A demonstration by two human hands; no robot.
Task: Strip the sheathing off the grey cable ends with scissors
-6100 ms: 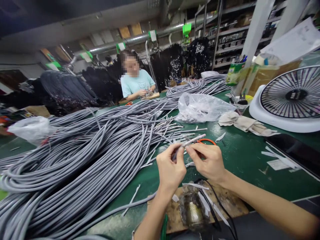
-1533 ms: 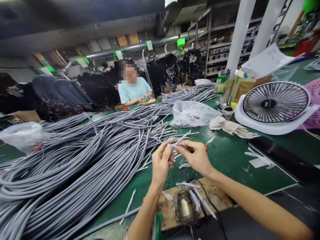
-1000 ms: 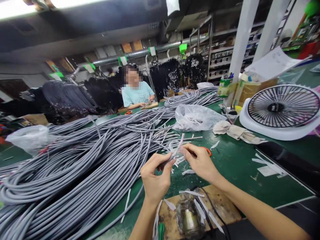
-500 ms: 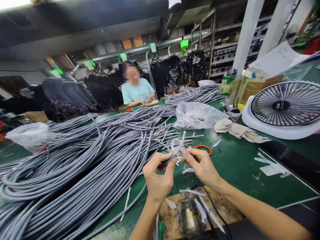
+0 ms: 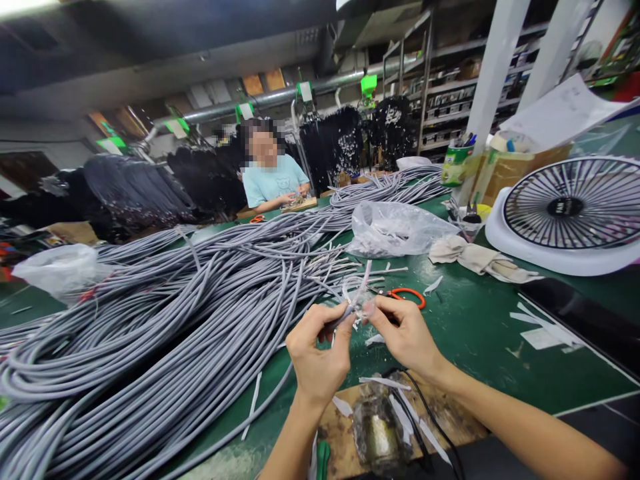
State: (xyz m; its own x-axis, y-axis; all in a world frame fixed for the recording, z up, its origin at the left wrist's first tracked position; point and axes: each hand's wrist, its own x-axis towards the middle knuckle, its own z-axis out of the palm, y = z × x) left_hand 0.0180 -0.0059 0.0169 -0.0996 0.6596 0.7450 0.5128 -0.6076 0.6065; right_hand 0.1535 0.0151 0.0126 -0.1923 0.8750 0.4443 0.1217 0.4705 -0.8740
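Note:
My left hand (image 5: 320, 350) pinches the end of a grey cable (image 5: 345, 312) above the green table (image 5: 480, 327). My right hand (image 5: 403, 330) grips the pale inner strands (image 5: 361, 291) that stick up from that cable end. Both hands meet just in front of a big heap of grey cables (image 5: 165, 320). Orange-handled scissors (image 5: 407, 295) lie on the table just behind my right hand. A wooden board with a small metal device (image 5: 377, 420) and black wires sits right below my hands.
A clear plastic bag (image 5: 395, 230), a beige cloth (image 5: 480, 260), a white fan (image 5: 570, 213) and a black phone (image 5: 585, 317) lie at the right. Another plastic bag (image 5: 57, 270) sits far left. A person in a light blue shirt (image 5: 273, 183) works across the table. White sleeve scraps litter the surface.
My hands stay at the cable end; the pale strands now stand more upright than a second ago. The view has shifted slightly.

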